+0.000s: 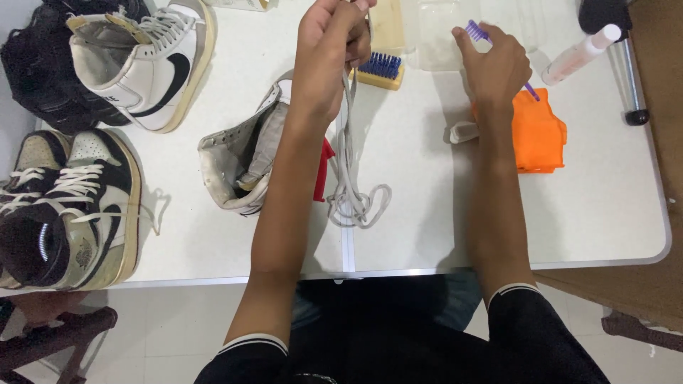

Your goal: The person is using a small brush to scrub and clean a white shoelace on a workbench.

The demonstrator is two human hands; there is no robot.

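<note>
Item: white table point(427, 235), seen from the head camera; clock directions run from the table's middle, 6 o'clock at the near edge.

1. Grey shoelace point(348, 192), at 6 to 7 o'clock. Its lower end lies in a loose coil on the table; two strands rise straight up to the left hand.
2. Red object point(324, 171), just left of the lace. Mostly hidden behind the left forearm; kind cannot be told.
3. Unlaced high-top sneaker point(245, 160), white and grey, at 8 o'clock. Lies on its side, opening toward the near edge, partly behind the left forearm.
4. Pair of laced high-top sneakers point(71, 206), black and cream, at 9 o'clock on the table's left end.
5. Orange cloth point(538, 135), folded, at 3 o'clock, just beyond the right wrist.
6. Right hand point(494, 64), at 1 o'clock. Fingers closed around a small purple brush point(475, 30); bristle head shows above the knuckles, handle tip below the hand.
7. Left hand point(331, 43), at 11 o'clock. Fingers pinched shut on the upper end of the lace, holding it raised.
8. Wooden brush with blue bristles point(380, 70), at 12 o'clock, just right of the left hand.
9. White high-top sneaker with black trim point(149, 60), at 10 o'clock, resting against a black bag point(43, 78).
10. Clear plastic container point(441, 35), at 12 to 1 o'clock, far edge.
11. Pale spray bottle point(580, 55), lying at 2 o'clock.
</note>
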